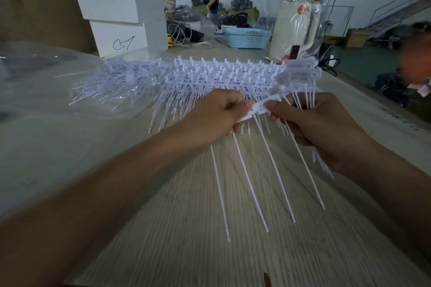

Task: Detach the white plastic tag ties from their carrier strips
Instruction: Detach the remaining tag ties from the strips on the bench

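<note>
Take the pile of strips (210,77) on the pale wood-grain worktop (186,228) as your landmark. Left of the pile, clear plastic film (46,72) covers the worktop and part of the loose ties there; the film blurs their outlines, so they cannot be counted. Behind the pile on its left side stand two stacked white boxes (121,11).

In front of the pile, your left hand (214,119) has its fingers curled and pinches the left end of a small strip section (258,107). The fingertips are turned away from the camera, so the exact contact point is hidden. Four long white tails (251,191) hang from this area toward you, fanned apart above the worktop; which tail joins which head cannot be made out.

Your right hand (319,128) pinches the right end of the same section with the thumb and holds a bundle of ties (303,77), whose flat heads rise above the fist, level with the right end of the pile. The bundle's lower ends are mostly hidden behind the hand and wrist.

Behind the right end of the pile stands a clear bag (300,18); its contents are unclear.
</note>
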The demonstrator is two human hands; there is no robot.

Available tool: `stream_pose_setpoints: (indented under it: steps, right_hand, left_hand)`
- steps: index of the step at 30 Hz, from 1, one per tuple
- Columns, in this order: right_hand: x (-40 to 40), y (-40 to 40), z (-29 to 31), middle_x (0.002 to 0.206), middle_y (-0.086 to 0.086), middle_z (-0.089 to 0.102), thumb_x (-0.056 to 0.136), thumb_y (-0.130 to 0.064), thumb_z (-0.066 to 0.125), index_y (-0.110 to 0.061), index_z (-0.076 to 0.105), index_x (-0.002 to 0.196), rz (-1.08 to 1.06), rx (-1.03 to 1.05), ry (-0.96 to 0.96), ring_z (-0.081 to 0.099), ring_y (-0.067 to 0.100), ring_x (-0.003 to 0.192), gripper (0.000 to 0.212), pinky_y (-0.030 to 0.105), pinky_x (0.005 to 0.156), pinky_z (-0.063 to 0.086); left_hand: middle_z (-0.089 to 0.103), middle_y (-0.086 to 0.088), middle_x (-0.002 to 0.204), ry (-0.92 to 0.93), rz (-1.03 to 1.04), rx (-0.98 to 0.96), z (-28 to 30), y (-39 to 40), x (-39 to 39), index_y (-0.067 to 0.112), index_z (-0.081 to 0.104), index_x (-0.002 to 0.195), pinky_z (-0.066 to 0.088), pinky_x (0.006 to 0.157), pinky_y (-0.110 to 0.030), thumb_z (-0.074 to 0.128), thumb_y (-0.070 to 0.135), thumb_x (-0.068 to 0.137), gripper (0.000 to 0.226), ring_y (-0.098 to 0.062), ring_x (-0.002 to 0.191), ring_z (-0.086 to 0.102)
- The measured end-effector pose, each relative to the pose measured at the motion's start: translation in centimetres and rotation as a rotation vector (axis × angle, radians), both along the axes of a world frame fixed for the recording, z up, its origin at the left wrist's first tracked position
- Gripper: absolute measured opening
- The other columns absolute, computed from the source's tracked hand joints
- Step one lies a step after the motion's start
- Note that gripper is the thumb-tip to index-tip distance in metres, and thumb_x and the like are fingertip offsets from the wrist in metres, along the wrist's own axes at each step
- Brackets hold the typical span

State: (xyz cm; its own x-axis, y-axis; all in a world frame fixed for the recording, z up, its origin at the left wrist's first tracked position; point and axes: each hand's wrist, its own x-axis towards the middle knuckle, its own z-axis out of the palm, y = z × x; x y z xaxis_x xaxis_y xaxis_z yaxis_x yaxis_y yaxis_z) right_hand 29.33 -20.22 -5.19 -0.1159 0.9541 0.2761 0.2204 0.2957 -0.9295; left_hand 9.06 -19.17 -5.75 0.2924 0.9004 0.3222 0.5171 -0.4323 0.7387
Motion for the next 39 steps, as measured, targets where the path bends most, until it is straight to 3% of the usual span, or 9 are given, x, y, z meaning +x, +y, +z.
stream_pose_setpoints:
  steps: [6,14,20,23,25,28,31,35,39]
  right_hand:
    - [-0.2,-0.5,-0.2,0.045,-0.017,0.052,0.094,-0.028,0.067,-0.013,0.070,0.071,0.026,0.252,-0.120,0.047,0.002,0.042,0.027,0.007,0.048,0.032]
    - [-0.2,-0.5,-0.6,0.060,-0.016,0.059,0.089,-0.035,0.063,-0.024,0.066,0.069,0.070,0.487,-0.310,0.054,0.000,0.054,0.023,0.010,0.055,0.036]
    - [0.5,0.3,-0.5,0.079,-0.038,0.054,0.090,-0.004,0.070,-0.050,0.050,0.082,0.229,0.738,-0.539,0.051,-0.017,0.070,0.050,0.001,0.063,0.033]
    - [0.7,0.9,-1.1,0.095,-0.029,0.055,0.096,-0.011,0.062,-0.029,0.069,0.102,0.261,0.789,-0.688,0.052,-0.013,0.083,0.021,0.005,0.073,0.038]
    - [0.7,1.1,-1.4,0.080,-0.020,0.055,0.096,-0.016,0.057,-0.028,0.066,0.086,0.218,0.753,-0.745,0.050,-0.005,0.068,0.018,0.022,0.062,0.039]
    - [0.2,0.9,-2.0,0.058,-0.017,0.047,0.093,-0.017,0.055,-0.043,0.043,0.067,0.142,0.660,-0.795,0.049,-0.003,0.055,0.039,0.021,0.051,0.031]
    - [0.0,0.8,-2.4,0.066,-0.009,0.061,0.097,-0.019,0.059,-0.029,0.060,0.076,0.157,0.543,-0.880,0.057,0.005,0.060,0.023,0.034,0.056,0.043]
    - [0.0,0.7,-2.1,0.052,-0.011,0.044,0.095,-0.015,0.061,-0.034,0.039,0.060,0.152,0.511,-0.825,0.045,0.000,0.049,0.045,0.022,0.051,0.033]
    - [0.3,0.9,-2.1,0.051,-0.007,0.045,0.093,-0.011,0.057,-0.024,0.046,0.060,0.096,0.490,-0.801,0.049,0.008,0.053,0.038,0.026,0.050,0.028]
  left_hand:
    - [0.054,0.009,0.049,-0.181,-0.017,-0.124,0.5,-0.3,0.1,0.022,0.059,0.054,0.039,0.054,-0.017,0.056,0.021,0.101,0.047,-0.004,0.047,0.048]
    - [0.036,0.006,0.048,-0.206,-0.133,-0.225,0.7,0.2,-1.0,0.024,0.054,0.046,0.033,0.047,-0.015,0.058,0.008,0.098,0.054,-0.007,0.046,0.033]
    - [0.046,0.009,0.051,0.071,-0.178,-0.168,0.4,0.3,-1.4,0.012,0.065,0.061,0.034,0.050,-0.010,0.061,0.013,0.096,0.035,-0.001,0.046,0.039]
    - [0.046,0.015,0.046,0.264,-0.143,-0.062,0.4,0.5,-1.4,0.006,0.064,0.066,0.030,0.047,-0.010,0.063,0.016,0.095,0.030,0.002,0.042,0.040]
    - [0.050,0.019,0.047,0.338,-0.113,0.012,0.6,0.5,-1.6,0.011,0.067,0.068,0.031,0.046,-0.009,0.065,0.018,0.093,0.025,0.004,0.044,0.046]
    - [0.062,0.016,0.057,0.430,-0.089,0.099,0.8,0.6,-2.0,0.009,0.072,0.077,0.033,0.049,-0.010,0.068,0.023,0.091,0.020,0.002,0.049,0.052]
    - [0.063,0.010,0.060,0.531,-0.065,0.099,0.7,0.6,-2.1,0.010,0.072,0.084,0.041,0.057,-0.021,0.069,0.029,0.092,0.021,-0.001,0.052,0.052]
    - [0.053,0.018,0.052,0.595,-0.026,0.167,0.7,0.6,-1.9,0.020,0.066,0.074,0.037,0.055,-0.023,0.069,0.034,0.090,0.022,0.003,0.052,0.051]
    - [0.050,0.017,0.060,0.716,0.046,0.269,0.5,0.5,-2.3,0.032,0.045,0.060,0.033,0.056,-0.024,0.062,0.036,0.091,0.035,-0.001,0.061,0.050]
